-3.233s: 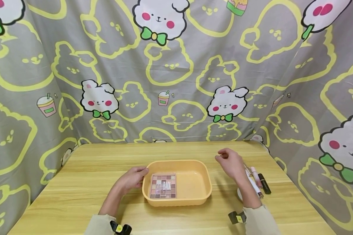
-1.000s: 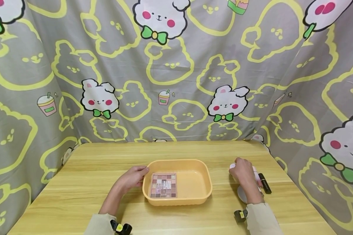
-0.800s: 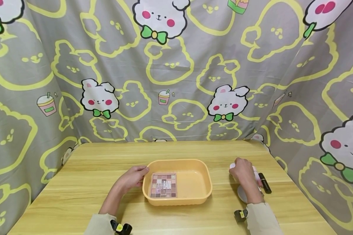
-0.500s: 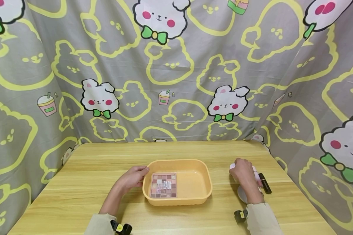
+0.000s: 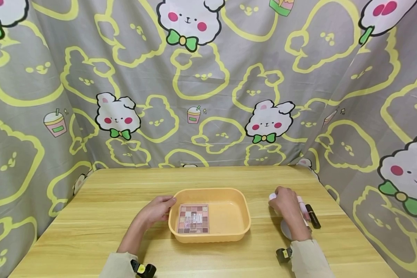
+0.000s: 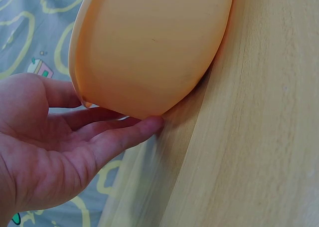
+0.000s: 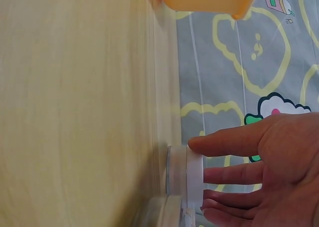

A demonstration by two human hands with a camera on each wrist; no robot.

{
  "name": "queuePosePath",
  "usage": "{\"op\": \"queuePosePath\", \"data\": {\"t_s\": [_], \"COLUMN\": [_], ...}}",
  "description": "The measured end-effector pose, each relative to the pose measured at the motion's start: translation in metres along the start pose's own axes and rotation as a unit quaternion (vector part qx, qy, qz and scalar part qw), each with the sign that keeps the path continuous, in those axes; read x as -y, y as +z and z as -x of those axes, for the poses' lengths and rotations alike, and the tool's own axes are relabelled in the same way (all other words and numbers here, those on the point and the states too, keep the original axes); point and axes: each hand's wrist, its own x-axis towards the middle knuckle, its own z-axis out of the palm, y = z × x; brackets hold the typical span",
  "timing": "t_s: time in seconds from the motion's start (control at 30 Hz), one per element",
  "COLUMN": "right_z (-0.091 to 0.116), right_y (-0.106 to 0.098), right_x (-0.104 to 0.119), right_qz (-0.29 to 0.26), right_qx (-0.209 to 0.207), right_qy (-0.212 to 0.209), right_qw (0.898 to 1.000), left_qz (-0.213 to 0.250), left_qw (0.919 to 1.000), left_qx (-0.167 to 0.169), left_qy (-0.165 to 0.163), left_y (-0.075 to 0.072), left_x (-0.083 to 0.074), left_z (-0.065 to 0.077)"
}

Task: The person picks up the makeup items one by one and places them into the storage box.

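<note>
My left hand [image 5: 156, 210] holds the left end of a yellow-orange plastic basin [image 5: 226, 238]. In the left wrist view its thumb presses low on the outer wall, while another finger reaches to the rim. An eyeshadow palette [image 5: 198, 220] lies flat in the basin's left half. To the right of the basin, my right hand [image 5: 285, 200] grips a small round jar by its white lid [image 7: 195, 179], thumb on one side and fingers on the other. In the head view most of this jar [image 5: 272, 196] hides behind the hand.
Beside the right forearm lie a pink tube with a pale cap [image 5: 303, 208], a black tube [image 5: 313, 217] and a round whitish item [image 5: 285, 230], partly covered by the wrist. A patterned curtain [image 5: 208, 127] hangs behind the wooden table [image 5: 90, 227].
Over three seconds ago the right hand was raised nearer the basin; it has since moved right onto the jar. In the last half second it and the jar shifted slightly left. Left hand unchanged.
</note>
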Motion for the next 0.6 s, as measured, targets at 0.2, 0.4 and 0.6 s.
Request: {"op": "queuePosePath", "data": {"t_s": [0.2, 0.4, 0.6], "right_z": [-0.0002, 0.0014, 0.0015], "right_y": [-0.0003, -0.0002, -0.0006], "right_x": [0.0014, 0.0045, 0.0076], "right_qz": [-0.002, -0.001, -0.002], "right_qx": [0.005, 0.017, 0.025], "right_qy": [0.005, 0.018, 0.023], "right_qw": [1.000, 1.000, 0.999], "left_qz": [0.001, -0.002, -0.001], "left_qw": [1.0000, 1.0000, 1.0000], "left_qx": [-0.005, -0.004, -0.004], "left_qy": [0.001, 0.001, 0.001], "left_y": [0.0003, 0.0006, 0.0005], "left_x": [0.0002, -0.0013, -0.0010], "left_z": [-0.0004, 0.0004, 0.0006]}}
